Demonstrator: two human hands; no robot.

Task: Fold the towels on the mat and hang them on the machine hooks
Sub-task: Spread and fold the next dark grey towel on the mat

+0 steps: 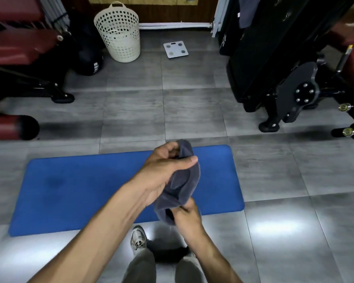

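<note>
A dark grey towel is bunched up in the air above the right part of the blue mat. My left hand grips its upper end, thumb pressed across the cloth. My right hand pinches the lower end from below. The mat lies flat on the tiled floor with nothing on it. The black exercise machine stands at the back right; a grey cloth hangs high on it. Its hooks are not visible.
A white perforated laundry basket stands at the back, a bathroom scale lies on the floor beside it. Red padded benches fill the left side. My legs and a shoe show below, with a dark cloth on the floor.
</note>
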